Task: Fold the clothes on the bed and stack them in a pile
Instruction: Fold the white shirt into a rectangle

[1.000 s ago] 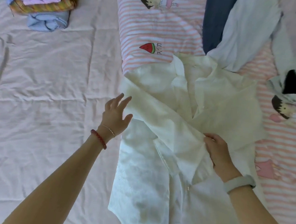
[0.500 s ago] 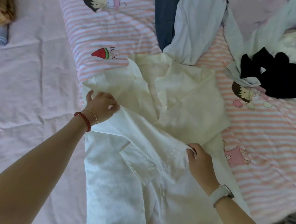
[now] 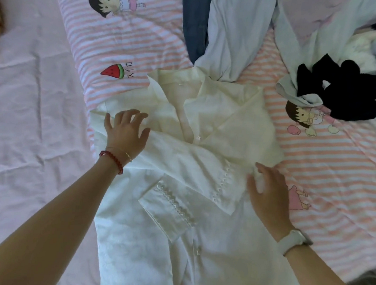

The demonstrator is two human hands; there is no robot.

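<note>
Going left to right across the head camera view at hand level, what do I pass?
Plain pink sheet → left hand flat on the cream shirt's shoulder → cream shirt → right hand on its right edge → pink striped quilt.

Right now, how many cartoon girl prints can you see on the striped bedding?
3: one at the top left, one right of the white shirt beside the black garment, and one partly hidden by the right hand. Clothes may cover more.
</note>
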